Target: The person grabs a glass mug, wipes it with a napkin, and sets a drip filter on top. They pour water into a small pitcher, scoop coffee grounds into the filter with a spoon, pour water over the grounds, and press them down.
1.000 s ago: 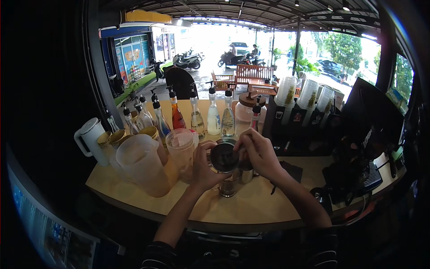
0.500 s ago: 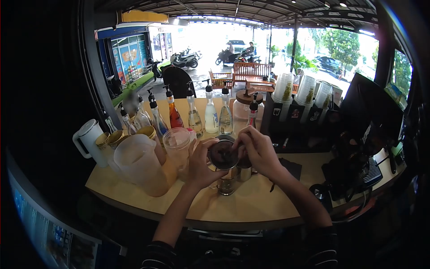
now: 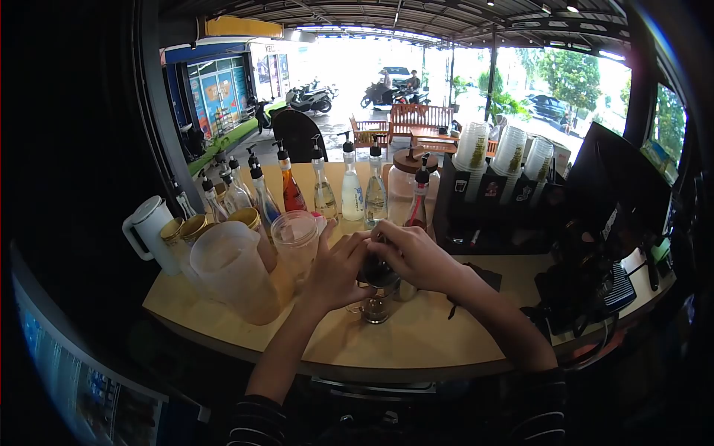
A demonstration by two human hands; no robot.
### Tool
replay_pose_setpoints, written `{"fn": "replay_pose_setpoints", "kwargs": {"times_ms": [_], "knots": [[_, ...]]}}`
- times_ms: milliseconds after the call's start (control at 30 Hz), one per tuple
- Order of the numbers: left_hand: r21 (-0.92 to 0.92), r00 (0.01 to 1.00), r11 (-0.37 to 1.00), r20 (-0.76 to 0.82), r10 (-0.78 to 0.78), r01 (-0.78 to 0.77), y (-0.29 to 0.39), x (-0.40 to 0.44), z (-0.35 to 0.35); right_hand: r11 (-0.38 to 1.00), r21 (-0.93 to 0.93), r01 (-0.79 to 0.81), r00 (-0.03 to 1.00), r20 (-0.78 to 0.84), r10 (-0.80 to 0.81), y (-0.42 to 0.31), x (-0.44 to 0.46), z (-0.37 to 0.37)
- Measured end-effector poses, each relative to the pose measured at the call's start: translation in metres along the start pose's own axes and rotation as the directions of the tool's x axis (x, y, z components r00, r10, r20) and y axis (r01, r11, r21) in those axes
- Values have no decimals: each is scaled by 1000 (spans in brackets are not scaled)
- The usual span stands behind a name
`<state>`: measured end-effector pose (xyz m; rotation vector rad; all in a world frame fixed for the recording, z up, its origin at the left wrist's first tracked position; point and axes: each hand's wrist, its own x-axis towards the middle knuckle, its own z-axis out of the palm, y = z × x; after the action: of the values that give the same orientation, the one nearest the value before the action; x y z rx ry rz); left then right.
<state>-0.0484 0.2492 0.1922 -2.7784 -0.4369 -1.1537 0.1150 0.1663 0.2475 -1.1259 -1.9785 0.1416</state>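
Observation:
My left hand (image 3: 338,271) is closed around the side of a round dark vessel (image 3: 378,272) above the counter. Over its top, the fingers of my right hand (image 3: 416,256) are bent and pressed together close to the left fingertips; what they pinch, if anything, is hidden. The hands cover much of the vessel, so its kind does not show. Directly beneath it, a clear glass (image 3: 376,308) stands on the counter. A small metal cup (image 3: 405,290) is partly hidden behind my right hand.
Left on the wooden counter (image 3: 297,342) stand a frosted pitcher (image 3: 230,271), a clear tub (image 3: 296,236) and a white jug (image 3: 152,230). Pump bottles (image 3: 351,186) line the back beside a lidded jar (image 3: 409,182). Cup stacks (image 3: 472,147) and a dark monitor (image 3: 617,175) are right.
The vessel has tilted, so its dark inside no longer faces me openly. My right hand has moved left and slightly down over it, and the two hands are closer together.

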Motion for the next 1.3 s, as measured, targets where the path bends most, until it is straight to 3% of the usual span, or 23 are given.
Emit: {"fn": "replay_pose_setpoints", "kwargs": {"times_ms": [67, 233, 300, 333, 433, 600, 700, 767, 933, 967, 1033, 1067, 1133, 1167, 1233, 1300], "knots": [[4, 1000, 1000, -12, -3, 3, 1, 0, 0, 1000, 2, -10, 998, -70, 10, 0, 2, -1], [-17, 999, 1000, -21, -27, 26, 1, -3, 0, 991, 125, -50, 999, -6, 51, 0, -4, 5], [-4, 999, 999, -22, -39, 39, 3, -2, -2, 985, 146, -93, 977, -179, 119, 1, -6, 5], [9, 998, 998, -22, -55, 55, 4, -2, -3, 959, 210, -190, 957, -179, 228, -1, -6, 2], [56, 998, 997, 14, -53, 52, 3, -4, -1, 942, 270, -199, 974, -53, 221, 1, -17, 6], [8, 995, 995, 4, -99, 99, 6, -5, 4, 946, 292, -139, 973, -139, 186, 1, -36, 8], [-29, 990, 990, 0, -139, 139, 3, -3, 5, 898, 434, -67, 952, -242, 188, -6, -46, -8], [-34, 987, 987, 5, -159, 159, 2, -3, 5, 840, 543, -8, 885, -387, 258, -5, -54, -19], [-177, 946, 929, 66, -317, 324, -1, -6, 1, 766, 640, 61, 786, -504, 358, 18, -94, -27], [-195, 933, 913, 79, -351, 359, 1, -5, 3, 772, 633, 59, 783, -508, 357, 29, -110, -28], [-214, 928, 903, 78, -364, 373, 0, -4, 4, 851, 502, -156, 847, -375, 377, 54, -138, -20], [-213, 917, 892, 89, -390, 400, 1, -4, 4, 852, 499, -156, 849, -373, 374, 59, -148, -16], [-206, 903, 879, 103, -417, 430, 4, -4, 6, 867, 255, -429, 864, -164, 476, 63, -163, -6], [-262, 897, 858, 96, -432, 442, 5, -4, 7, 867, 258, -426, 866, -162, 474, 62, -166, -2], [-313, 890, 835, 90, -448, 452, 4, -4, 10, 961, -7, -278, 955, -110, 276, 57, -168, 9], [-246, 895, 861, 90, -437, 445, 2, -6, 12, 965, -14, -264, 962, -72, 262, 65, -174, 23]]}}
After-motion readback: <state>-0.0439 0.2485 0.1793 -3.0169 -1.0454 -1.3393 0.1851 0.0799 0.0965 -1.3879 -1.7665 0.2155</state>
